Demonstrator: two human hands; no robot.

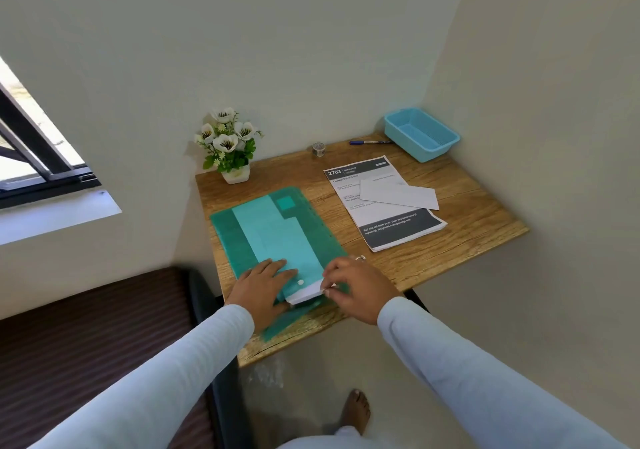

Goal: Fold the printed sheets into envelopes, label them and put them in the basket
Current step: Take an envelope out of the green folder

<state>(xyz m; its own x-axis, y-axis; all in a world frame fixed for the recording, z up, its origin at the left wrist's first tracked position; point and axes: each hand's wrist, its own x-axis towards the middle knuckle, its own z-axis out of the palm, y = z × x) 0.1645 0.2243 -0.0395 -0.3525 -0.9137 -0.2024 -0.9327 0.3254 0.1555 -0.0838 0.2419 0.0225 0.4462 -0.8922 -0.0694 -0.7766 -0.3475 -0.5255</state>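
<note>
- At the near edge of the desk (467, 206), white paper (306, 295) is pinched by the right hand (356, 289), and the green folder (239, 240) over it is pressed flat by the left hand (263, 282).
- It could be torn if pulled against that pressure.

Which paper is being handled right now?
The sheet on the green mat: left hand flat on it, right hand pinching its white end. The printed stack and white envelope lie untouched.

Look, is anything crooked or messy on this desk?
Only a little. The white envelope lies slanted across the stack of printed sheets, not lined up with its edges. Nothing looks spilled or torn.
</note>
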